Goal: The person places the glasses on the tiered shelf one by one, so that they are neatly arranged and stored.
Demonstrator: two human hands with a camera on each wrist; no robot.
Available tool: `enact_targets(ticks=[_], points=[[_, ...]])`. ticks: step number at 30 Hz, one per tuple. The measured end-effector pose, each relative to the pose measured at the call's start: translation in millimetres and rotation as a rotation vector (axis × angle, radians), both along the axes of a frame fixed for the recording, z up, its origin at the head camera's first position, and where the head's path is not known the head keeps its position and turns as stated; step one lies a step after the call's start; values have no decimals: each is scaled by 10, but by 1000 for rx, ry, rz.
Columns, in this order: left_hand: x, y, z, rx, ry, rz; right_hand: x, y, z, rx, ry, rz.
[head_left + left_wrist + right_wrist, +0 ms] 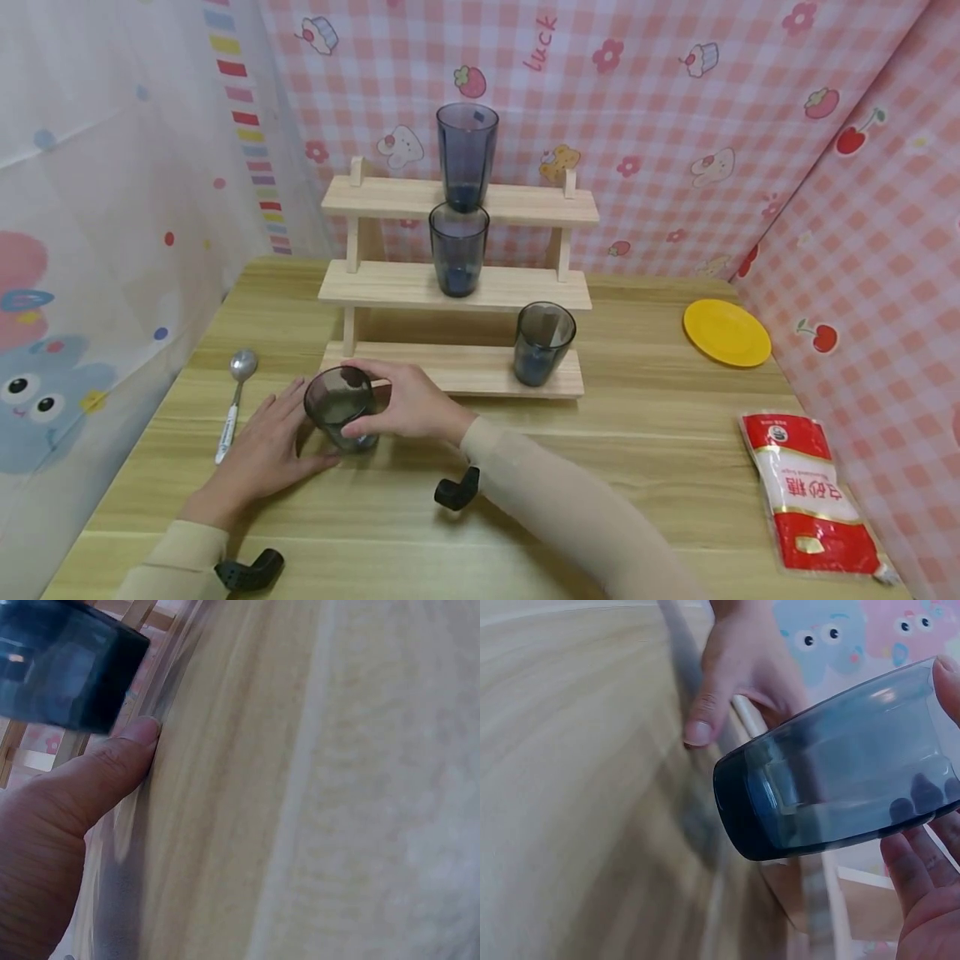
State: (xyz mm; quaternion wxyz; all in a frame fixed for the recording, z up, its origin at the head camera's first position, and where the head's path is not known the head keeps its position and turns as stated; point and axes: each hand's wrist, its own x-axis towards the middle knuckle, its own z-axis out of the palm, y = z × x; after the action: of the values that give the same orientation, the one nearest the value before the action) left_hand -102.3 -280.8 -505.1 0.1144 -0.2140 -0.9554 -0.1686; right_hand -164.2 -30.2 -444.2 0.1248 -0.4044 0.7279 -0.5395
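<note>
My right hand [420, 404] grips a grey-blue tinted drinking glass [335, 404] between thumb and fingers near its rim. In the right wrist view, that glass [832, 769] leans, its dark base lifted off the table. My left hand [258, 442] rests beside it on the table with fingers extended, holding nothing. The left wrist view shows the left thumb [94, 780] just below the glass's base [105, 679]. Three similar glasses stand on a wooden three-step shelf [517, 287]: a top glass [467, 154], a middle glass [459, 250] and a bottom-step glass [542, 346] at the right.
A metal spoon [235, 400] with a white handle lies left of my left hand. Toward the right edge of the wooden table [637, 467] are a yellow plate [726, 332] and a red-and-white sugar bag [810, 496]. Patterned cloth walls [675, 125] enclose the table's back and sides.
</note>
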Motion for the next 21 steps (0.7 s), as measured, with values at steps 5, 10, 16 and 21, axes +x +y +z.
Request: enact_targets(ticks=[5, 10, 16, 21], points=[[13, -2, -1, -33, -3, 8, -45, 185, 122, 12, 5, -52], [14, -2, 3, -49, -13, 13, -10, 393, 434, 9, -2, -126], [21, 9, 4, -47, -23, 11, 16, 599, 657, -24, -11, -218], [20, 11, 2, -44, 2, 3, -29, 713, 667, -72, -13, -289]])
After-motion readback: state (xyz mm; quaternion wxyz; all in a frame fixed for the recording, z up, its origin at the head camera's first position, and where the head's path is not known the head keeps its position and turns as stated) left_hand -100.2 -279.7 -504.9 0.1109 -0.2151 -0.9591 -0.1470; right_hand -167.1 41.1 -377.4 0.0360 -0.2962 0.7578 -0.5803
